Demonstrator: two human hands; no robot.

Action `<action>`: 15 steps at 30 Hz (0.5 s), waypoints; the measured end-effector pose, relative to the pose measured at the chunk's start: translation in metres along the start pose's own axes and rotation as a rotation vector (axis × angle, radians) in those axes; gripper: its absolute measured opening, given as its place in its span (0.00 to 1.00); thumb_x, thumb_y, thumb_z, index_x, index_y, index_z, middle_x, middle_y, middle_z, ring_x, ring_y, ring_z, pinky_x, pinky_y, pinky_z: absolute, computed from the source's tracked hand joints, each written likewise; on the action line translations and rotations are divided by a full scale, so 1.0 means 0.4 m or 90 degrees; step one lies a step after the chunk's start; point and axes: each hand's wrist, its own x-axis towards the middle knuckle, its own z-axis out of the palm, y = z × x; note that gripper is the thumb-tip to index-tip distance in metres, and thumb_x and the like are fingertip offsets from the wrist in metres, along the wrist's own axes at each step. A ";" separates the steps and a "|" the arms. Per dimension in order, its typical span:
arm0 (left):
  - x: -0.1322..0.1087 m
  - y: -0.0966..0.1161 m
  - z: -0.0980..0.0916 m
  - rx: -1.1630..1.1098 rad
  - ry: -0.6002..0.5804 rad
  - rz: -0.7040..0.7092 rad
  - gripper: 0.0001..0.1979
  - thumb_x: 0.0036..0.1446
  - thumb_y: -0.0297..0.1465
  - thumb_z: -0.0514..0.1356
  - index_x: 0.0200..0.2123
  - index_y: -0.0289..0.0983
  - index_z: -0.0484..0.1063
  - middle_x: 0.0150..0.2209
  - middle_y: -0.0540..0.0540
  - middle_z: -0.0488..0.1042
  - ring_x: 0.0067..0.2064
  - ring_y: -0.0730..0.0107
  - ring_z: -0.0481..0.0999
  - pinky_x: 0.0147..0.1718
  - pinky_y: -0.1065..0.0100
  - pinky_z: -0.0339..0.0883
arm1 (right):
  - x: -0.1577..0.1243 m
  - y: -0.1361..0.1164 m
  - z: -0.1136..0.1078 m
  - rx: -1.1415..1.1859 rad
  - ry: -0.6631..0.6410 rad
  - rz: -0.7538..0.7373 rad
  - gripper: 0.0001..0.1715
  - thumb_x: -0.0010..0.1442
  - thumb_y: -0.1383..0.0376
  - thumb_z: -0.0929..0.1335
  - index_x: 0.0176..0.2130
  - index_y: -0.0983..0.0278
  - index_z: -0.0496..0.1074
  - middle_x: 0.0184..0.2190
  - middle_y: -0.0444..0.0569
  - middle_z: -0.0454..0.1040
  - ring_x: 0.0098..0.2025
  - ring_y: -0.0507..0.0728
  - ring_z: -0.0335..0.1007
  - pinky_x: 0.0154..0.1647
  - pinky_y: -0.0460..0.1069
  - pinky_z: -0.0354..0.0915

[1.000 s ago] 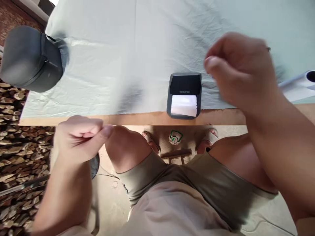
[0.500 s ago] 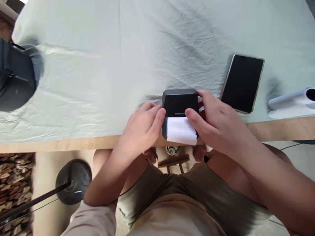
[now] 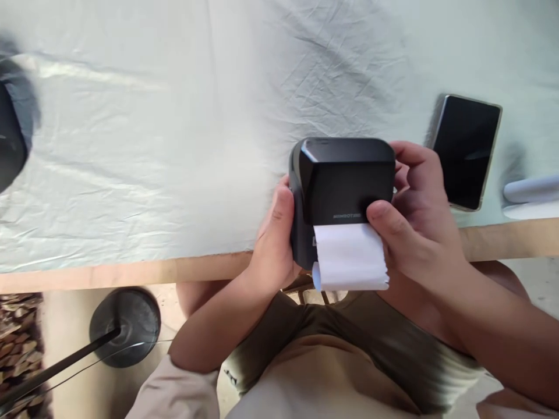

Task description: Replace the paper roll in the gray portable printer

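Over the lap, the small black plastic printer (image 3: 345,180) was now lifted clear of the wooden table edge (image 3: 109,273), where it had sat half a second before. What had been a touch was now a full two-handed hold. The left hand (image 3: 273,244) cupped its left side. The right hand (image 3: 414,227) wrapped the right side, thumb above the curling white paper strip (image 3: 349,256). Beyond lay the wrinkled pale green cloth (image 3: 152,145) and a black smartphone (image 3: 466,151).
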 end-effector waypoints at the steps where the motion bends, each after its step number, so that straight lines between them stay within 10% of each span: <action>1: -0.002 0.005 0.004 -0.053 -0.024 -0.029 0.36 0.83 0.63 0.56 0.76 0.44 0.74 0.66 0.39 0.88 0.76 0.40 0.84 0.69 0.47 0.88 | 0.005 0.003 0.002 -0.008 0.003 -0.011 0.34 0.79 0.36 0.69 0.73 0.44 0.61 0.59 0.50 0.78 0.51 0.61 0.81 0.44 0.56 0.80; 15: 0.008 0.003 0.003 -0.090 0.026 -0.004 0.20 0.88 0.47 0.58 0.63 0.41 0.83 0.62 0.44 0.92 0.77 0.48 0.84 0.74 0.52 0.85 | 0.011 -0.009 0.025 0.125 0.047 -0.028 0.27 0.70 0.50 0.76 0.62 0.53 0.71 0.58 0.52 0.86 0.56 0.62 0.88 0.51 0.58 0.86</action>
